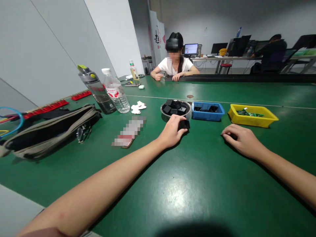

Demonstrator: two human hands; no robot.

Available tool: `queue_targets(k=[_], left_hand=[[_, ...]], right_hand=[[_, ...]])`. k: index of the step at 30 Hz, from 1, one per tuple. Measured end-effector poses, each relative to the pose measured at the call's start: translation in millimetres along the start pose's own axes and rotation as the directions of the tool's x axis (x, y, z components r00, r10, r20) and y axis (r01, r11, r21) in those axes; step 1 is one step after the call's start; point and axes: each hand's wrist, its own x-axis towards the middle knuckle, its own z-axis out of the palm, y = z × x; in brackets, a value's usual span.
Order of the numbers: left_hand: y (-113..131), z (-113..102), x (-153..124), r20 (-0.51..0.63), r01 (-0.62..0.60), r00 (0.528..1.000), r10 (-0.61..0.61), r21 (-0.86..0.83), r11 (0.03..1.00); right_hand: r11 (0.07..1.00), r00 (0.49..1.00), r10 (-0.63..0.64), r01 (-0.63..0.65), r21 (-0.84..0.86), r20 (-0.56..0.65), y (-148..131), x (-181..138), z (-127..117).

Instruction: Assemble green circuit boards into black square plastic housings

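My left hand (pixel 172 131) rests on the green table (pixel 197 184) with its fingers closed on a small black part (pixel 184 124), just in front of a metal bowl (pixel 189 110) filled with several black parts. My right hand (pixel 239 138) lies knuckles-up on the table to the right, fingers curled over a small dark thing that I cannot make out. Behind the hands stand a blue tray (pixel 208 115) holding dark parts and a yellow tray (pixel 253 121) with green pieces in it.
On the left lie a grey-black bag (pixel 49 130), a grey bottle (pixel 97 90), a clear water bottle (pixel 116 92), crumpled tissue (pixel 138 107) and a blurred flat object (pixel 128 133). Another person (pixel 175 62) sits at the table's far end. Desks with monitors stand behind.
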Motion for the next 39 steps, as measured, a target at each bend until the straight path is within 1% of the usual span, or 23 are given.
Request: queue_targets(k=[2, 6, 8, 12, 14, 18, 19, 20, 22, 26, 31, 35, 39], left_hand=[[1, -1, 1, -0.009, 0.063, 0.998, -0.063, -0.017, 0.998], [5, -4, 3, 0.015, 0.060, 0.998, -0.060, -0.063, 0.996], [8, -6, 3, 0.031, 0.094, 0.995, -0.093, -0.034, 0.995], [15, -8, 2, 0.041, 0.122, 0.992, -0.121, -0.030, 0.992], [18, -8, 0, 0.041, 0.110, 0.993, -0.107, -0.067, 0.992], [30, -3, -6, 0.068, 0.044, 0.997, -0.034, -0.150, 0.988], [34, -1, -8, 0.059, 0.034, 0.998, -0.024, -0.173, 0.984], [38, 2, -11, 0.053, 0.030, 0.998, -0.020, -0.208, 0.978], [47, 7, -16, 0.079, 0.014, 0.997, 0.008, -0.273, 0.962], [58, 14, -23, 0.071, -0.056, 0.994, 0.085, -0.344, 0.937], [57, 11, -21, 0.133, -0.041, 0.987, 0.088, -0.324, 0.945], [54, 6, -18, 0.148, -0.105, 0.978, 0.147, -0.258, 0.960], [55, 4, -17, 0.161, -0.108, 0.977, 0.142, -0.205, 0.973]], right_hand=[[1.000, 1.000, 0.012, -0.012, -0.007, -0.007, -1, 1, -1], [1.000, 1.000, 0.023, -0.023, -0.006, -0.016, -3, 2, -1], [0.999, 0.998, 0.048, -0.048, -0.003, -0.033, -7, 0, -1], [0.997, 0.998, 0.040, -0.037, 0.067, -0.045, -25, -9, 0], [0.992, 0.998, 0.040, -0.033, 0.119, -0.053, -39, -14, 1], [0.973, 0.997, 0.059, -0.048, 0.226, -0.046, -64, -21, 8], [0.966, 0.996, 0.068, -0.052, 0.254, -0.051, -68, -21, 10], [0.959, 0.995, 0.072, -0.051, 0.278, -0.067, -72, -20, 12], [0.951, 0.994, 0.071, -0.041, 0.308, -0.088, -77, -18, 15], [0.946, 0.995, 0.009, 0.024, 0.323, -0.099, -81, -14, 16], [0.936, 0.995, 0.013, 0.024, 0.352, -0.102, -80, -14, 12], [0.925, 0.996, 0.024, 0.011, 0.380, -0.088, -78, -16, 10], [0.923, 0.998, 0.034, -0.011, 0.385, -0.055, -78, -17, 9]])
